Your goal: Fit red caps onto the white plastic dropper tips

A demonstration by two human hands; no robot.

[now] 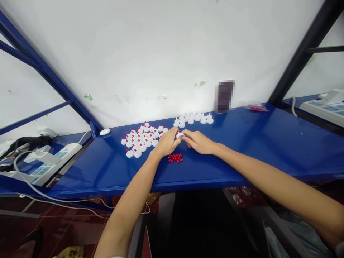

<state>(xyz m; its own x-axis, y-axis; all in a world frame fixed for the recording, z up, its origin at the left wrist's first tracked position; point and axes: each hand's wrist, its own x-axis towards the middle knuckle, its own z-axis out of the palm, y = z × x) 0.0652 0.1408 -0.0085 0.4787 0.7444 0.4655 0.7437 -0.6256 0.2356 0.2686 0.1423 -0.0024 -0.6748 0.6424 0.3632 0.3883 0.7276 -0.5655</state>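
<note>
My left hand (167,142) and my right hand (198,141) meet over the blue table (255,143), both pinching one small white cap (180,135) between their fingertips. Just below the hands lies a small heap of red plugs (175,157). To the left sits a cluster of white caps with red tips (142,139). Behind the hands, near the wall, stands a group of plain white caps (193,118).
A small white oval object (105,132) lies at the table's back left. A blurred dark object (224,96) leans on the wall, with a clear bag of red pieces (254,106) beside it. Power strips (45,168) and cables sit on the left bench; another strip (326,107) at right.
</note>
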